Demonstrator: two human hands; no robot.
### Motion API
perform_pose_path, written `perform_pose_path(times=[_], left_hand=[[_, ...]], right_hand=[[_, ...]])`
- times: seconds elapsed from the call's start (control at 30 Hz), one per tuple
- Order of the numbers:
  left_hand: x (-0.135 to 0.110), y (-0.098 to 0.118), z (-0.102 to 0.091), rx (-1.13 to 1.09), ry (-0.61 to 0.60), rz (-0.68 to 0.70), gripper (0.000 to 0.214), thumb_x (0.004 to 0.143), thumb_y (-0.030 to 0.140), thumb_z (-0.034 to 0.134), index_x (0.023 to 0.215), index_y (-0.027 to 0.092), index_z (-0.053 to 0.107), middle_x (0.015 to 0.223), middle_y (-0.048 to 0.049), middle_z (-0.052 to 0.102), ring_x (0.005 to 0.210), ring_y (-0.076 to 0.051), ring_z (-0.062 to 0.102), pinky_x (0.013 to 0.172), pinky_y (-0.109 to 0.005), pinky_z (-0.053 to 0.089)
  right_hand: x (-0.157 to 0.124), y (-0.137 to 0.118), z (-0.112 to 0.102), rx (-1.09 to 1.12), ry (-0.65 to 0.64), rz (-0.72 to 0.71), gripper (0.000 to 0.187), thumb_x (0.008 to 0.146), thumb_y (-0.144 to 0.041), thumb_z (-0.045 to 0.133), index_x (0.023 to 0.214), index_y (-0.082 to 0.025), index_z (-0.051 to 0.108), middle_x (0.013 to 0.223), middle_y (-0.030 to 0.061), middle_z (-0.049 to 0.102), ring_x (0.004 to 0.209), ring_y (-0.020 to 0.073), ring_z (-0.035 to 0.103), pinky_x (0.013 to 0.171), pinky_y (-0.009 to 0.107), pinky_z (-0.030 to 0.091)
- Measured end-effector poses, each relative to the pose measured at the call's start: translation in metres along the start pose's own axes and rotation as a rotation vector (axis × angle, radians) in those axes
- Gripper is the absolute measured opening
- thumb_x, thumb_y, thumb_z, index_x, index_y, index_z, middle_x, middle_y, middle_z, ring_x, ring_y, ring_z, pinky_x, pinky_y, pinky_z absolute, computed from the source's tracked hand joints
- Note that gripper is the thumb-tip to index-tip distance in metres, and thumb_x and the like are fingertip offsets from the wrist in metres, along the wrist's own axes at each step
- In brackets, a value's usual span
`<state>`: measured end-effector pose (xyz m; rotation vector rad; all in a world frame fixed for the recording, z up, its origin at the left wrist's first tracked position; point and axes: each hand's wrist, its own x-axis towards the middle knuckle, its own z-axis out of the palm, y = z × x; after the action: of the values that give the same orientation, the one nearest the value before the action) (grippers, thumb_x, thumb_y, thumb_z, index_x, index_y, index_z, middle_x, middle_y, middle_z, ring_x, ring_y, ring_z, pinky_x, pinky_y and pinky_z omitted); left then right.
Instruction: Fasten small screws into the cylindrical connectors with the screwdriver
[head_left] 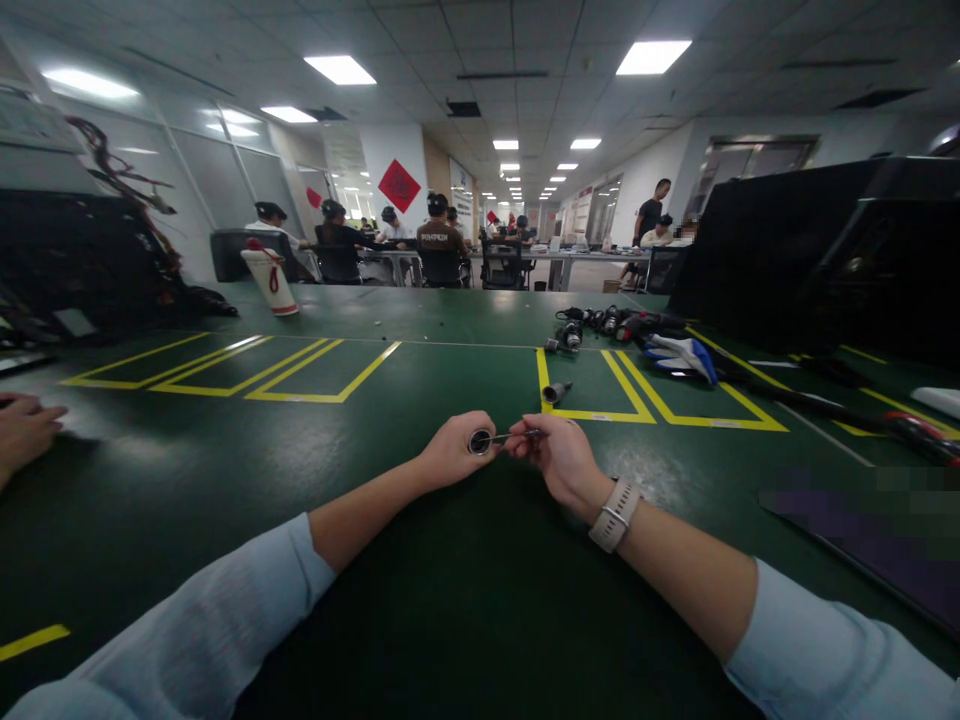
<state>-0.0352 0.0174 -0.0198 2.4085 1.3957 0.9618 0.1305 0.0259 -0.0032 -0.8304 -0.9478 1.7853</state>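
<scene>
My left hand (454,450) is closed around a small round metal part (479,441), a hollow cylinder whose ringed end faces me. In my right hand (559,455) I pinch a thin, rod-like metal tool (501,437). Its tip reaches the open end of the cylinder; how deep it goes I cannot tell. Both hands are close together above the green table (465,620). Just beyond my right hand, a grey conical metal piece (556,392) lies on its side by the yellow tape.
Dark metal parts (574,332) and blue-and-white gloves (681,357) lie at the back right. A white cup (270,278) stands at the back left. Another person's hand (26,425) is at the left edge. A dark flat panel (870,540) lies at right.
</scene>
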Motion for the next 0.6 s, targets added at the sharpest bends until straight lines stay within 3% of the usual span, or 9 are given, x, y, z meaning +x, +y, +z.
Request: perform_pose_path(times=[0.13,0.33,0.4,0.6], left_hand=[[0.0001,-0.0005,-0.0006,-0.026,0.004,-0.005,0.015,0.073,0.024,0.057,0.065,0.016,0.047,0.063,0.0037,0.047,0.057,-0.009,0.044,0.052,-0.021,0.034],[0.0001,0.002,-0.0019,0.01,-0.037,-0.014,0.014,0.075,0.025,0.056,0.068,0.015,0.049,0.067,0.0016,0.051,0.06,-0.01,0.047,0.054,-0.021,0.036],[0.0001,0.0036,-0.0022,0.028,-0.082,0.008,0.015,0.076,0.026,0.055,0.068,0.015,0.05,0.068,0.0008,0.052,0.061,-0.011,0.048,0.055,-0.022,0.036],[0.0001,0.0028,-0.001,-0.014,-0.049,0.003,0.021,0.076,0.031,0.057,0.066,0.015,0.048,0.064,0.002,0.05,0.058,-0.01,0.046,0.052,-0.021,0.035]], right_hand=[[0.0017,0.0012,-0.0025,0.051,0.01,0.025,0.023,0.072,-0.019,0.049,0.054,-0.012,0.061,0.049,0.0047,0.061,0.045,0.011,0.053,0.051,0.024,0.041],[-0.0014,0.0,-0.0012,-0.18,-0.105,-0.293,0.019,0.07,-0.02,0.055,0.055,-0.013,0.064,0.05,0.002,0.061,0.049,0.0115,0.054,0.049,0.023,0.039],[-0.0019,-0.0016,-0.0002,-0.26,-0.149,-0.328,0.019,0.069,-0.019,0.055,0.053,-0.013,0.064,0.049,0.0018,0.06,0.048,0.0115,0.054,0.048,0.023,0.039],[0.0013,-0.0027,-0.0023,-0.109,-0.057,-0.093,0.022,0.071,-0.018,0.051,0.053,-0.012,0.063,0.048,0.0044,0.062,0.043,0.0107,0.052,0.048,0.023,0.039]])
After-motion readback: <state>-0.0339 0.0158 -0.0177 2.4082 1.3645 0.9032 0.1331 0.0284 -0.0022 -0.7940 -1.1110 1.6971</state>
